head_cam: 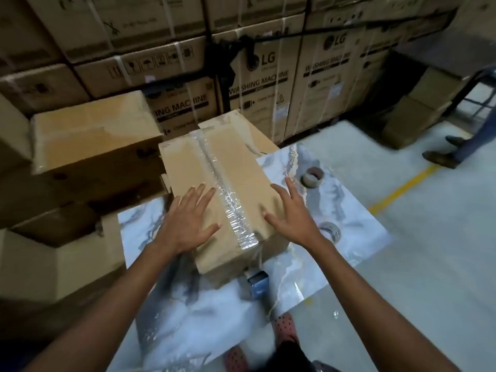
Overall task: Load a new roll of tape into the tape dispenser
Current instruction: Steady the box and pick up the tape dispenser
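A brown cardboard box sealed with a strip of clear tape lies on a marble-patterned table. My left hand rests flat on the box top, fingers spread, left of the tape strip. Fingers apart, my right hand hovers at the box's right edge and holds nothing. Two tape rolls lie on the table right of the box: one roll farther away, another roll nearer, partly behind my right wrist. A blue object that may be the dispenser peeks out under the box's near end.
Stacked washing-machine cartons form a wall behind the table. More brown boxes are piled at the left. Another person's legs and shoes stand at the right on the grey floor, near a yellow line.
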A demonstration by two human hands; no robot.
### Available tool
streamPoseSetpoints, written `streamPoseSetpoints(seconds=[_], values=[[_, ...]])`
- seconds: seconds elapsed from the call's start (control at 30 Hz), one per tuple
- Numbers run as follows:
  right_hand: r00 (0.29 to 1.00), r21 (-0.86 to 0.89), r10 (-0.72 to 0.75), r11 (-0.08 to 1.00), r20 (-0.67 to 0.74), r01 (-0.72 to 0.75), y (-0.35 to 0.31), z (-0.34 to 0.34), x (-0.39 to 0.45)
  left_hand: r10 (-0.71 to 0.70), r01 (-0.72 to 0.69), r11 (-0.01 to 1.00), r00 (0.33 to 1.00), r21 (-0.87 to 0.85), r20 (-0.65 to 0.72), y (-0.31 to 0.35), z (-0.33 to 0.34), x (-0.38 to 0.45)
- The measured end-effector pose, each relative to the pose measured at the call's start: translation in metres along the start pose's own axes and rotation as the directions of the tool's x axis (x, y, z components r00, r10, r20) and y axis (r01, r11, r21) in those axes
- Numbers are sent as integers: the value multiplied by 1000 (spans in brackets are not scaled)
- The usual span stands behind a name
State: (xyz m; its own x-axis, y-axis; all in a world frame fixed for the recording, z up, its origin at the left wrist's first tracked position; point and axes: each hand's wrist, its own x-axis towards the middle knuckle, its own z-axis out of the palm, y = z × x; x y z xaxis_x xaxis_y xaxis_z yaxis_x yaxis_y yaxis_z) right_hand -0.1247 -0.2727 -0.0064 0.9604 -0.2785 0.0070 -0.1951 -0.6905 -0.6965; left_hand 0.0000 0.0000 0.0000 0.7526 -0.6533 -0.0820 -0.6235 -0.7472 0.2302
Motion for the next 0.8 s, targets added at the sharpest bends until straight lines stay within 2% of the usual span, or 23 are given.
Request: streamPoseSetpoints(seconds=[0.27,0.43,0.57,0.67,0.8], values=[[987,179,147,975,-68,-133,32,36,-50,121,-128,991,983,43,138,8,32,-9],[961,364,258,909,-105,-204,53,68,-81,153,-165,985,970,48,189,17,41,-12],[956,473,283,855,-78,-214,72,94,-102,167,-187,979,964,85,205,14,51,-10],[927,518,361,776,103,-360,90,113,-115,169,-192,977,964,94,205,11,55,-8],[859,454,302,750,413,-481,112,136,-128,167,-199,973,959,121,230,8,59,-5]])
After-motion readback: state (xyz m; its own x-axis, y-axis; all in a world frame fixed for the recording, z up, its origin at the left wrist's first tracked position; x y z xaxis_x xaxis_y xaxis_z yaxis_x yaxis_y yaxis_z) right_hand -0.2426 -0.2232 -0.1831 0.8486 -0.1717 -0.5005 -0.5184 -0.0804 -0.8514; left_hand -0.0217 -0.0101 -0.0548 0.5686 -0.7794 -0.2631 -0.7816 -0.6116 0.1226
